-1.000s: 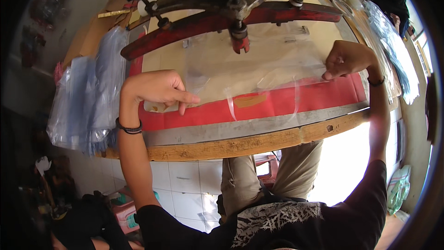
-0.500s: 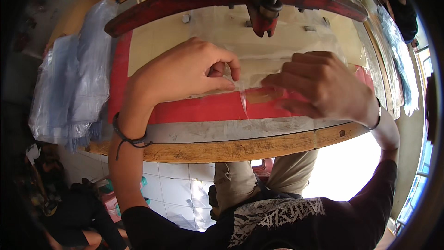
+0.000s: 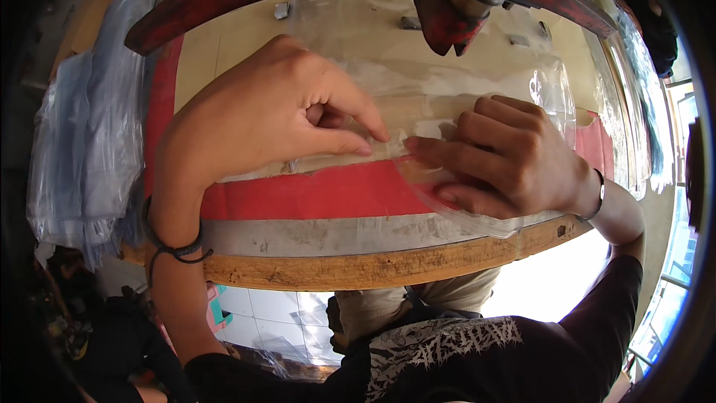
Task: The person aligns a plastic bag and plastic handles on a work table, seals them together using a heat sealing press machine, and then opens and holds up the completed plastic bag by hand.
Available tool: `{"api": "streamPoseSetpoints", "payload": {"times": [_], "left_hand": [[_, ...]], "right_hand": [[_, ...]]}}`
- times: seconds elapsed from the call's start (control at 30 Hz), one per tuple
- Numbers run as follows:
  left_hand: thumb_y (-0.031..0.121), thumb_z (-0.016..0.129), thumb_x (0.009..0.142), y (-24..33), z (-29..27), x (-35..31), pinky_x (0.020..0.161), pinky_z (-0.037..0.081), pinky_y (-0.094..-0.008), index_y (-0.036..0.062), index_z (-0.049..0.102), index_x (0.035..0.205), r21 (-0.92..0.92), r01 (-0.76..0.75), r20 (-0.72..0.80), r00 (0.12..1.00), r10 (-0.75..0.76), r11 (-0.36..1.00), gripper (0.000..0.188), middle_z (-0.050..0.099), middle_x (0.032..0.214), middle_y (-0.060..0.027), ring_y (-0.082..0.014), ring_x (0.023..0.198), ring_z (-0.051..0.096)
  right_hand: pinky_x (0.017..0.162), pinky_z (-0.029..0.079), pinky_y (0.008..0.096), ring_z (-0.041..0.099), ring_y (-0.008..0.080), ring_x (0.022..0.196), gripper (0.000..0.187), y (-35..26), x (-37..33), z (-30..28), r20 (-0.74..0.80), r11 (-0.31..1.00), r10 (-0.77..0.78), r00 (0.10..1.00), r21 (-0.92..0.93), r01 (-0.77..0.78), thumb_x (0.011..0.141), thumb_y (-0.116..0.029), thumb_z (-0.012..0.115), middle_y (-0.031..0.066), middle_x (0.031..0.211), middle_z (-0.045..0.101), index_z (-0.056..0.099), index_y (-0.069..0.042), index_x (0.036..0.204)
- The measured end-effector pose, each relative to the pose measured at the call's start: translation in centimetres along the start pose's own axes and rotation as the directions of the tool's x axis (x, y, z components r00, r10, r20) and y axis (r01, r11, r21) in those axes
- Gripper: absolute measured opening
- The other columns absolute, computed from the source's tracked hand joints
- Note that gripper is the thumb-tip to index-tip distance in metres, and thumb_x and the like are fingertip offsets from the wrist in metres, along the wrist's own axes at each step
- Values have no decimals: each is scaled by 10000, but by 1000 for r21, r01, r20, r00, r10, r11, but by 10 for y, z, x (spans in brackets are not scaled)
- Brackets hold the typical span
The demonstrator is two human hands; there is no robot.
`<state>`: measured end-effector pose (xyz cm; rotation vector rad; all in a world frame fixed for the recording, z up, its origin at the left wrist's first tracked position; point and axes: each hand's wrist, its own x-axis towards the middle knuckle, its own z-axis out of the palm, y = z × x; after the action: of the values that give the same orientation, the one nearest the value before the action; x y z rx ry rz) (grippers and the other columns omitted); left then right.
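Observation:
A clear plastic sheet lies over the tan board on the workbench, its near edge curving loosely over a red strip. My right hand has its fingers closed on that edge of the sheet, above the strip's right part. To its left, my left hand hovers low over the film, with thumb and index finger slightly apart and nothing visible between them. The left hand's other fingers curl underneath, partly hidden.
A red metal press bar arches across the far side, its central foot hanging over the board. Folded clear plastic sheets are stacked at the left. A wooden edge runs along the front. Small metal blocks sit on the board.
The right hand has moved slightly nearer to me, and the film's edge now bows out beneath it. The left hand has shifted a little left in the picture. The whole view has shifted.

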<state>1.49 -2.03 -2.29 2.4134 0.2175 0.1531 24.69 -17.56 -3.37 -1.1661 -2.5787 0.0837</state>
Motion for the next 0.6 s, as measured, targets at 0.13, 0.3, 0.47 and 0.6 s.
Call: {"api": "streamPoseSetpoints", "payload": {"times": [0.13,0.3,0.47,0.6], "left_hand": [[74,787,721,9,4,0,477,413,-302,91,770,893,44,-59,-51,997,61,997,174,612,643,-54,-149,514,542],[29,732,666,31,2,0,490,439,-323,104,769,884,368,-6,-24,1000,16,930,233,567,663,-64,-222,541,560],[-7,692,671,19,3,-7,502,438,-310,96,767,905,307,-7,-73,997,31,952,267,564,664,-73,-216,543,559],[-27,670,696,8,-2,-2,499,419,-300,105,774,960,141,-23,-23,999,26,990,313,559,641,-85,-198,533,550]], "right_hand": [[518,436,333,497,176,558,407,3,-1,7,-109,999,-36,993,14,38,837,-353,698,17,684,486,714,-53,1112],[523,449,328,506,171,558,437,2,0,7,-92,999,-32,995,-16,30,840,-378,694,16,688,488,702,-48,1126],[532,478,329,527,161,565,515,-2,6,7,-54,998,0,999,-59,-3,862,-431,659,12,687,489,659,-49,1208],[524,482,333,530,158,560,521,-5,7,5,8,997,18,1000,-81,-17,890,-469,623,5,677,487,645,-83,1239]]}}
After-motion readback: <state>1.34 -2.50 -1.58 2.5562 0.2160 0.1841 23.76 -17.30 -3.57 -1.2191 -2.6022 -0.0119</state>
